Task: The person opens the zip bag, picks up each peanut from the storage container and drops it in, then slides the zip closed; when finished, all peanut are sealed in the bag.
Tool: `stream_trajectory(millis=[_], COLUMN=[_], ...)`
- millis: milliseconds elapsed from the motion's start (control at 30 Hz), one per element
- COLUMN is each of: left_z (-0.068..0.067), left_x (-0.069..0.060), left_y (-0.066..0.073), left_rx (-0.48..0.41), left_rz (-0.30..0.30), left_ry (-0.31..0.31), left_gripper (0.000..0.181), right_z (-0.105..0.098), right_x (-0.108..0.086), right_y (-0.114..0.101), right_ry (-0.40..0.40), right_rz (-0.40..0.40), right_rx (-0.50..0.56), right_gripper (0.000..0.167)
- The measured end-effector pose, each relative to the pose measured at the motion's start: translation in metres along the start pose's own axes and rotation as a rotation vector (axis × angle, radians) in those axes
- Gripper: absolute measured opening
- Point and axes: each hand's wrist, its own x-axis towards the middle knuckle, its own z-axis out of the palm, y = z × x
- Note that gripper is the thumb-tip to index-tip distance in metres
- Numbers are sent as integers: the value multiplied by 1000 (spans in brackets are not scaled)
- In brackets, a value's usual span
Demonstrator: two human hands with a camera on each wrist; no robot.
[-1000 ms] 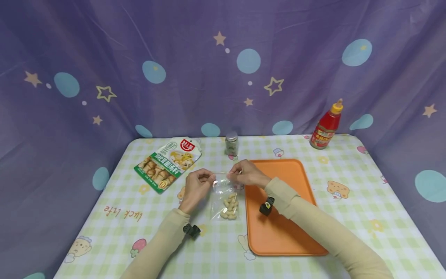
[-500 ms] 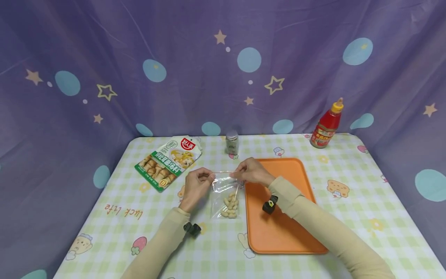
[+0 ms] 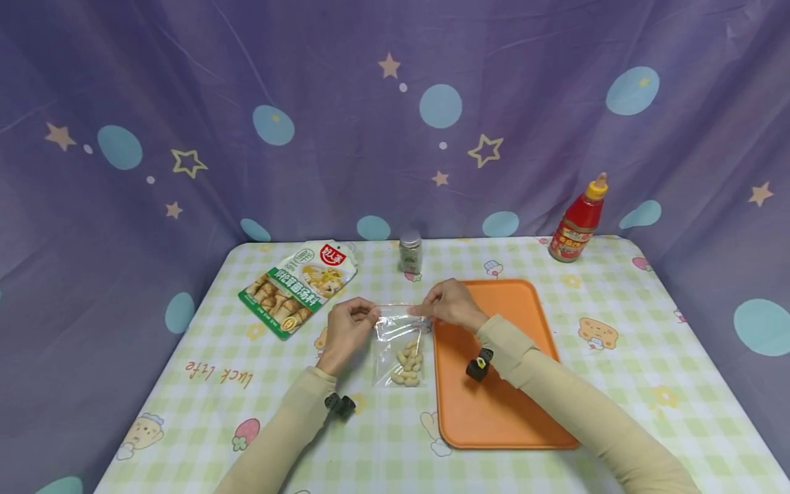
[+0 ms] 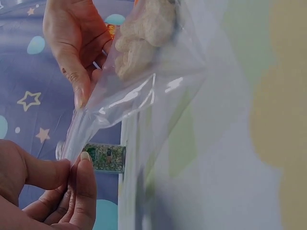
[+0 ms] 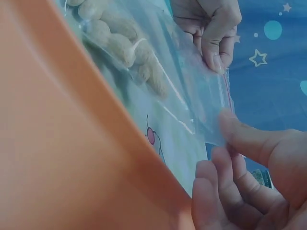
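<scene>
A clear zip bag (image 3: 389, 350) hangs between both hands, its red-lined top edge stretched sideways. Several peanuts in their shells (image 3: 407, 365) lie in its lower right part. My left hand (image 3: 348, 333) pinches the top left corner between thumb and fingers, seen closer in the left wrist view, where the bag's top strip (image 4: 79, 129) runs up to the other hand. At the top right, my right hand (image 3: 450, 303) pinches the edge with thumb and forefinger; in the right wrist view the thumb lies along the zip strip (image 5: 223, 96).
An orange tray (image 3: 494, 412) lies to the right, under the right forearm. Behind stand a small spice jar (image 3: 410, 254) and a red sauce bottle (image 3: 575, 230) with a yellow cap. A green and white food pouch (image 3: 299, 288) lies at the back left.
My right hand has slid slightly to the right along the bag's top edge. The left hand has hardly moved and keeps its pinch.
</scene>
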Motion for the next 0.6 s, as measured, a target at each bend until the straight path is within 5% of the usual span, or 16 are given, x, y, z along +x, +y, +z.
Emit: stream_trajectory(millis=[367,600], left_z=[0,-1], left_x=[6,14], left_y=[-1,-5], left_rx=[17,-1], left_rz=[-64,-137], left_ry=[-29,-76], left_gripper=[13,17], right_z=[-5,-5], right_x=[5,10], right_y=[7,11], right_ry=[-90,-126], right_rz=[-4,-12], right_rx=[274,295], right_gripper=[18,21])
